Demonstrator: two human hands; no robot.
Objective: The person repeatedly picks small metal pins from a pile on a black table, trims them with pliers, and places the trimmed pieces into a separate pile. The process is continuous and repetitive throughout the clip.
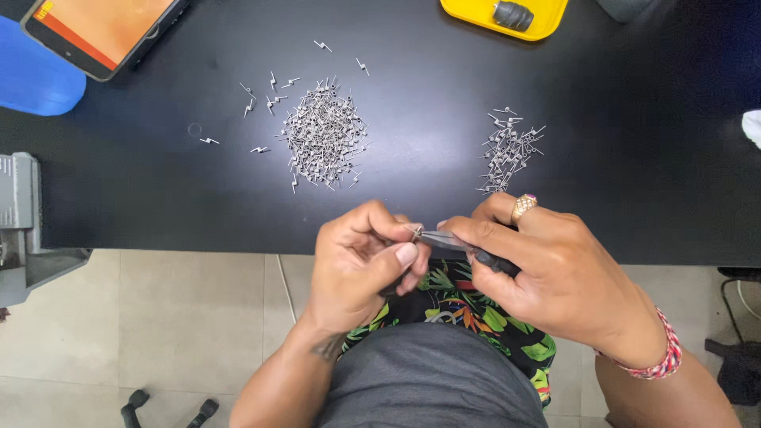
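The left hand (361, 257) pinches a small wire coil (417, 231) in closed fingers, just off the tabletop (634, 158) edge; the right hand (547, 269), fingers clamped on pliers (456, 242), grips it; a trimming or shaping step, seemingly; steady alignment is needed; the big pile (323, 136) lies beyond.

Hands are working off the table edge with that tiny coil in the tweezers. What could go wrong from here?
1. The small coil is pinched by the tweezers over the lap, past the table edge; a slip would likely drop it to the tiled floor.
2. The right hand sits close to the small pile; a wrist sweep might scatter it.
3. The tweezer tips point at the left hand, so a slip may prick a finger.
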